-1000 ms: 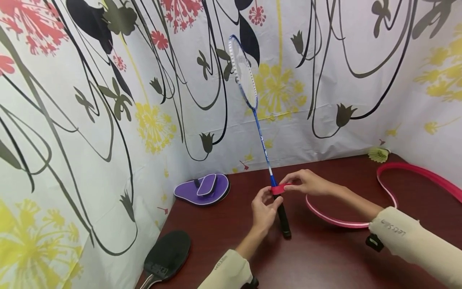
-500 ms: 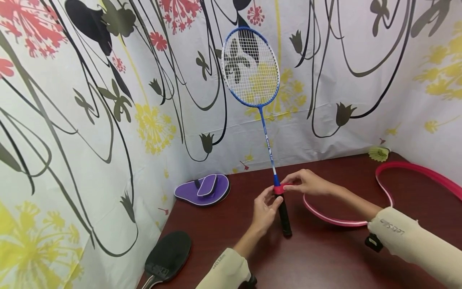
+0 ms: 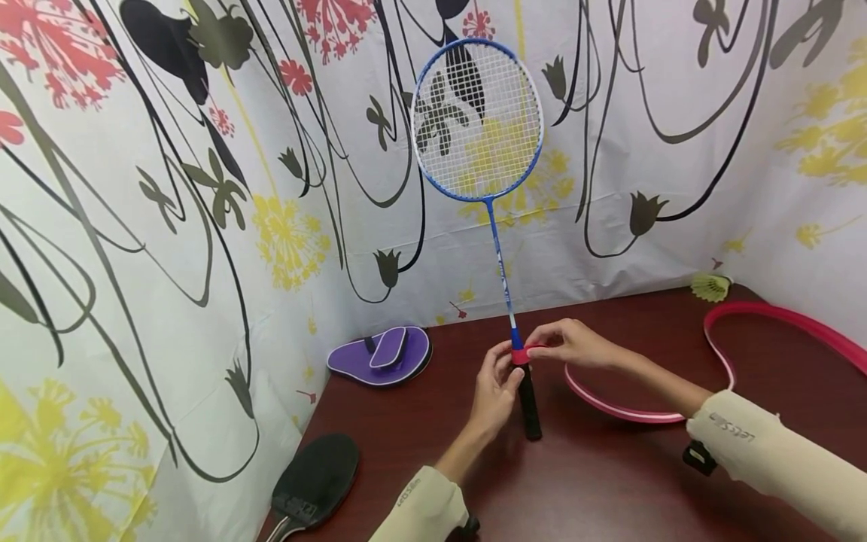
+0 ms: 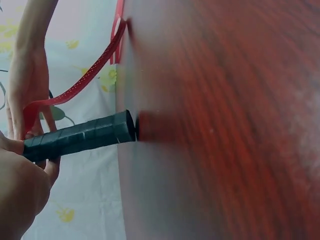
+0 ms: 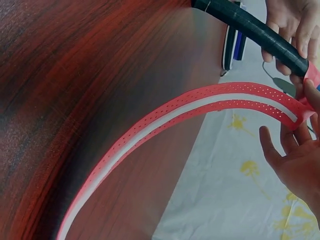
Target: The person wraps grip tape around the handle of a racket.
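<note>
A blue and white badminton racket [image 3: 502,263] stands nearly upright, its strung head at the top and its black handle [image 4: 85,135] pointing down. My left hand [image 3: 493,391] holds the top of the handle between thumb and fingers. Just beside it, my right hand [image 3: 576,344] pinches a strip of red perforated grip tape [image 5: 240,89] with a white stripe along it. One end of the tape wraps around the handle's top below the blue cone. From my right fingers the rest curves down to the table. The handle's butt is close above the tabletop in the left wrist view.
A purple paddle case [image 3: 381,357] lies at the table's back left, and a black table tennis paddle [image 3: 317,478] at the left edge. A yellow-green shuttlecock [image 3: 710,288] rests in the back right corner. Flower-patterned sheets [image 3: 609,135] hang around the dark red table [image 3: 596,482].
The racket has turned about its shaft, so its head has gone from nearly edge-on to facing the head camera. Both hands stay at the handle's top with the tape.
</note>
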